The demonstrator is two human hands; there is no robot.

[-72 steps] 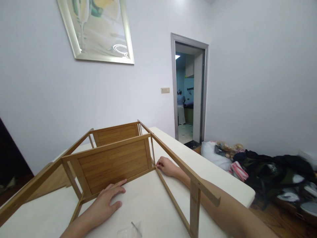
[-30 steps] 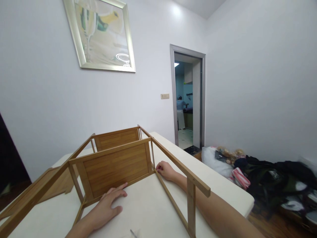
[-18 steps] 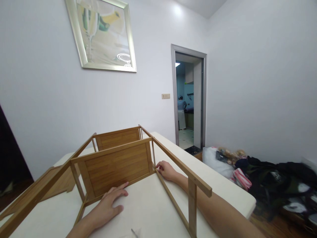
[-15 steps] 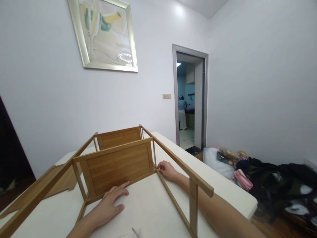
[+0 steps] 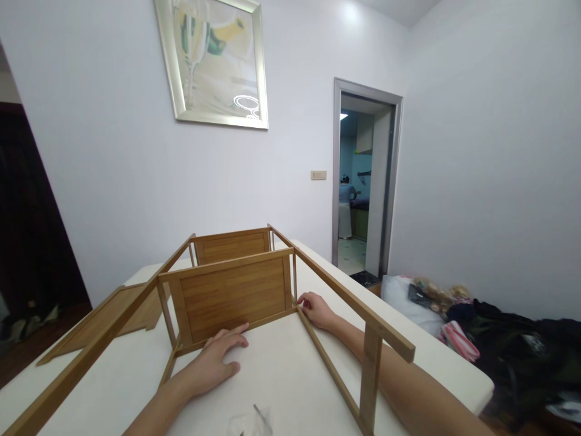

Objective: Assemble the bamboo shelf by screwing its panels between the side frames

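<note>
A wooden shelf frame (image 5: pixel 345 286) lies on its side on the white table (image 5: pixel 290 363), its brown shelf panel (image 5: pixel 236 293) standing on edge. My left hand (image 5: pixel 218 360) rests at the panel's lower edge, fingers stretched out and thumb apart, holding nothing. At the panel's lower right corner, outside the side rail, is my right hand (image 5: pixel 315 310). Its fingers are curled together against the joint; whatever they pinch is too small or hidden to make out. Near the table's front lies a small clear plastic bag (image 5: pixel 249 422) with a thin grey metal rod (image 5: pixel 262 416) at it.
A second wooden panel (image 5: pixel 106 318) lies flat on the table at left. Clothes and bags (image 5: pixel 512 345) are heaped beyond the table's right edge. Behind stand a wall with a framed picture (image 5: pixel 218 60) and a doorway (image 5: pixel 336 181), through which another person (image 5: pixel 345 203) is visible.
The view has turned slightly left, so everything sits farther right. Both hands keep their places at the shelf panel, with little visible movement.
</note>
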